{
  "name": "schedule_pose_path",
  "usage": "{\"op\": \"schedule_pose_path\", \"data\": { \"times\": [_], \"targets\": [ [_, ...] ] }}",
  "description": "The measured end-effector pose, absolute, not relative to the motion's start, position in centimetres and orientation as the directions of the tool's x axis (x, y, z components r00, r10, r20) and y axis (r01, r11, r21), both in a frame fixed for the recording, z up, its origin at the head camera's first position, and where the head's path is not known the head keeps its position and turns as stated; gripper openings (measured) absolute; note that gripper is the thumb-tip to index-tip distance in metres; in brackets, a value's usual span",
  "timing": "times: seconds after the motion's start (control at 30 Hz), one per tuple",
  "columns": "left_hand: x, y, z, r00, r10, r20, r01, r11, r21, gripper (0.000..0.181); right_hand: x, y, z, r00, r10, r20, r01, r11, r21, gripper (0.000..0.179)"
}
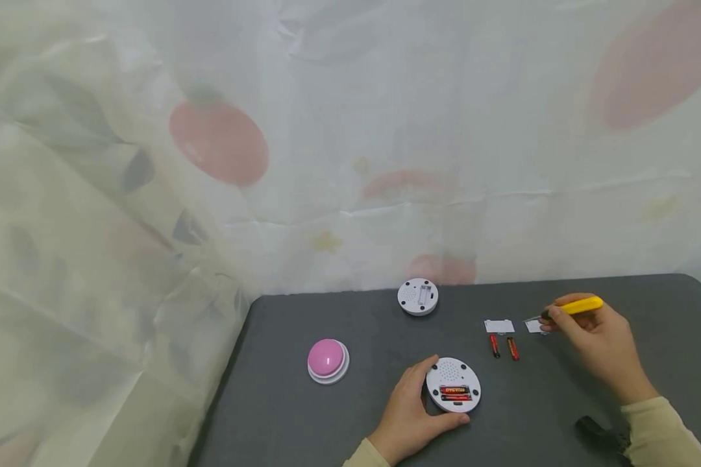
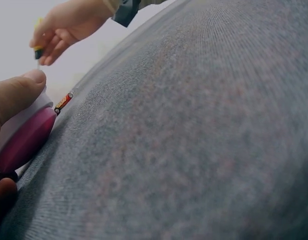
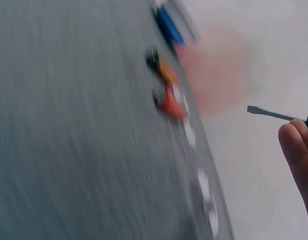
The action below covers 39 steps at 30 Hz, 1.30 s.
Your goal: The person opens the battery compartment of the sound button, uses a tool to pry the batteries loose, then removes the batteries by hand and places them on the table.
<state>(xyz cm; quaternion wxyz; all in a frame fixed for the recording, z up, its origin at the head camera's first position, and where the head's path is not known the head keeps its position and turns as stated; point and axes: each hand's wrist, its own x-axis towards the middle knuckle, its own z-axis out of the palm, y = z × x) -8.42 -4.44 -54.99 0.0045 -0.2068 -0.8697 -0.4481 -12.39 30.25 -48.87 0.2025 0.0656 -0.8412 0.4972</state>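
Observation:
My left hand [image 1: 410, 407] grips a round white push-button device [image 1: 448, 371] by its edges, underside up. Two red-and-black batteries [image 1: 454, 390] sit in its uncovered compartment; its pink dome [image 2: 29, 140] faces down in the left wrist view. To the right, my right hand [image 1: 607, 344] holds a yellow-handled screwdriver [image 1: 581, 305] above the table, with its flat tip [image 3: 264, 111] bare in the right wrist view. Beneath that hand lies a white battery cover [image 1: 535, 327], partly hidden. Another white cover [image 1: 499, 326] and two loose batteries [image 1: 494, 346] lie just left of it.
A second white device [image 1: 417, 296] lies underside up at the back of the dark grey table [image 1: 280, 428], its compartment uncovered. A pink-domed button [image 1: 326, 357] stands upright at left. Patterned sheeting [image 1: 327, 162] hangs along the back and left. A black object [image 1: 598, 434] is near the right sleeve.

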Motion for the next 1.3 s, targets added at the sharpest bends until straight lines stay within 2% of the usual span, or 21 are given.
{"op": "schedule_pose_path", "data": {
  "times": [0.23,0.47,0.8,1.3],
  "targets": [
    [-8.4,-4.3,-55.0,-0.928,0.329,0.173,0.329,0.507,0.797,0.102,-11.3,26.2,-48.8,-0.89,-0.063,0.452,-0.447,0.321,-0.835,0.024],
    [-8.4,-4.0,-55.0,-0.936,0.3,0.186,0.318,0.489,0.812,0.102,-10.3,24.0,-49.3,-0.873,-0.206,0.443,-0.469,0.097,-0.878,0.028],
    [-8.6,-4.1,-54.8,-0.947,0.286,0.148,0.274,0.474,0.837,0.101,-9.3,21.7,-49.7,-0.858,-0.255,0.446,-0.47,0.035,-0.882,0.028],
    [-8.4,-4.1,-54.7,-0.94,0.285,0.186,0.307,0.473,0.826,0.1,-8.9,21.0,-49.9,-0.878,-0.223,0.424,-0.457,0.129,-0.88,0.029]
  ]
}}
